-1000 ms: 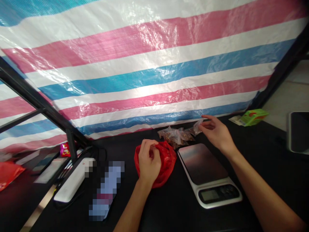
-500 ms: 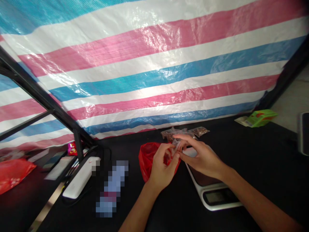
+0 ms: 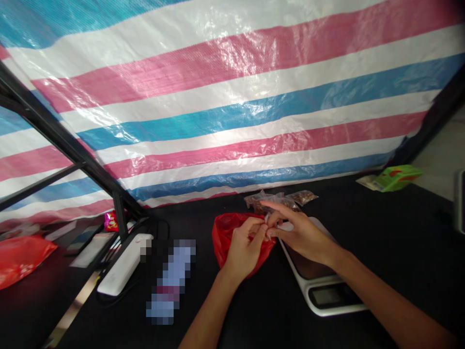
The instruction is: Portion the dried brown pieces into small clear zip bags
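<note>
My left hand (image 3: 247,242) and my right hand (image 3: 298,237) meet above a red plastic bag (image 3: 221,235). Both are closed in a pinch on a small clear plastic bag (image 3: 268,219), mostly hidden by the fingers. The right index finger sticks out straight. Beneath the right forearm lies a white kitchen scale (image 3: 308,303) with a dark platform and a display at its front. Behind the hands rest several clear bags (image 3: 304,197) of small brown pieces; the hand covers part of them.
A white power strip (image 3: 125,264) with black cables and a pixelated blue item (image 3: 178,274) lie at left. Farther left are a red bag (image 3: 25,257) and a pink packet (image 3: 111,221). A green packet (image 3: 397,178) sits back right. Striped sheeting (image 3: 232,106) hangs behind, beside a black frame (image 3: 76,150).
My fingertips have drawn together, so less of the small clear bag shows between them. The whole view has shifted slightly, while the things on the table stay put.
</note>
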